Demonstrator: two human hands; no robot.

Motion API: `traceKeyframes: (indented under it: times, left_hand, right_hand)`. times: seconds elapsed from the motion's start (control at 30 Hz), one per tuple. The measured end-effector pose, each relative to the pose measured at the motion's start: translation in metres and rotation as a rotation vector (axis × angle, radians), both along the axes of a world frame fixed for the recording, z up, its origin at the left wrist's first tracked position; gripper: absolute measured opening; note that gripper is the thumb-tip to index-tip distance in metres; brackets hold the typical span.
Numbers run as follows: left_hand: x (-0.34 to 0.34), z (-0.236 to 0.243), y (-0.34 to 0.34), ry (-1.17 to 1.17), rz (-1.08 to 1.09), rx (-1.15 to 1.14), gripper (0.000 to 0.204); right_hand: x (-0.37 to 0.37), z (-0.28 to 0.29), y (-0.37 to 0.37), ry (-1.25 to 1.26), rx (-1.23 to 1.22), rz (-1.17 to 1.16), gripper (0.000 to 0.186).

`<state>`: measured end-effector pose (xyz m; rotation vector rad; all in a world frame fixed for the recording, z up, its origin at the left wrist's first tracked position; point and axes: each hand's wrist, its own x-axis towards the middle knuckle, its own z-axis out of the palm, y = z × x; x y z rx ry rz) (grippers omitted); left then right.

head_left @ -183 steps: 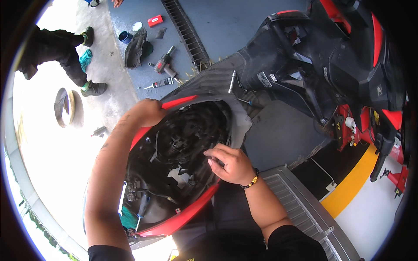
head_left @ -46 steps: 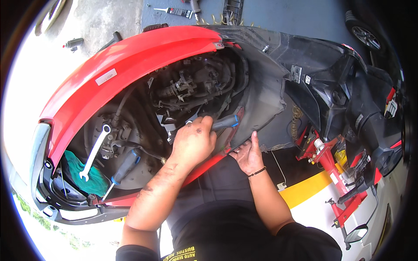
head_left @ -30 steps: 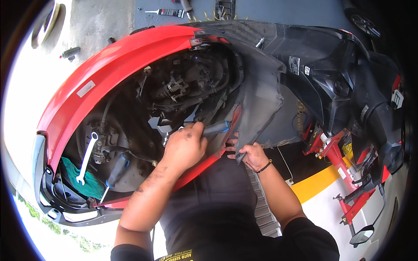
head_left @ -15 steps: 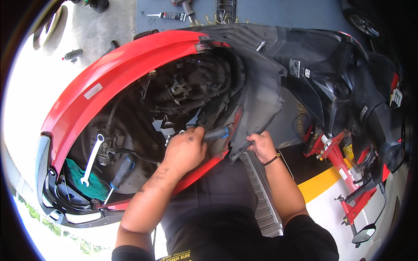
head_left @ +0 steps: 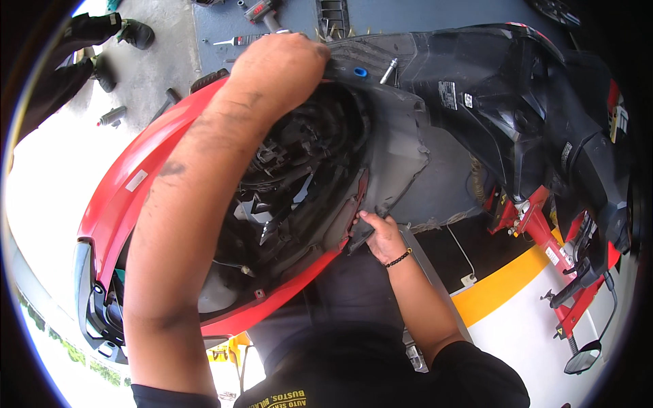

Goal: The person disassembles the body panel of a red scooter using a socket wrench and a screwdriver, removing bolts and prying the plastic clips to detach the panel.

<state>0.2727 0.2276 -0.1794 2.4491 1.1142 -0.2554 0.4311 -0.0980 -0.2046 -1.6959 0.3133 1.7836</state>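
Observation:
A scooter with its red body cover (head_left: 129, 183) opened to the engine lies across the view. My left arm reaches over it to the far side. There my left hand (head_left: 282, 71) is closed in a fist, and the blue-tipped handle of a screwdriver (head_left: 360, 72) sticks out to its right; its shaft is hidden. On the near side, my right hand (head_left: 382, 236) pinches the lower corner of a grey plastic panel (head_left: 398, 146), thumb on top, next to the red lower trim (head_left: 299, 275). A metal socket bit (head_left: 389, 71) lies on the footboard by the screwdriver handle.
An impact wrench (head_left: 262, 12) and a tube (head_left: 239, 41) lie on the blue floor beyond. Another person's shoe (head_left: 136, 32) shows at far left. A red metal stand (head_left: 544, 238) and a mirror (head_left: 583, 357) are at right. Engine parts (head_left: 272, 160) sit exposed in the middle.
My left hand has swung from the near red trim to the far side, taking the screwdriver along. My right hand has shifted slightly left and down, still on the grey panel.

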Motion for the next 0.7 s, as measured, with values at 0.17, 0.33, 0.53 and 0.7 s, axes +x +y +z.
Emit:
traceKeyframes:
  times: [0.17, 0.33, 0.53, 0.7]
  left_hand:
    - [0.005, -0.009, 0.026, -0.074, -0.113, -0.030, 0.035]
    - [0.017, 0.000, 0.035, -0.069, -0.153, -0.068, 0.034]
    - [0.008, -0.002, 0.019, -0.114, -0.168, -0.050, 0.024]
    - [0.012, 0.003, 0.021, -0.115, -0.198, -0.039, 0.021]
  right_hand:
    - [0.003, -0.020, -0.027, 0.035, -0.019, -0.284, 0.032]
    - [0.006, -0.010, -0.022, 0.153, 0.110, -0.363, 0.040]
    - [0.007, 0.000, -0.018, 0.127, 0.042, -0.387, 0.056]
    - [0.015, -0.013, -0.028, 0.095, 0.075, -0.254, 0.054]
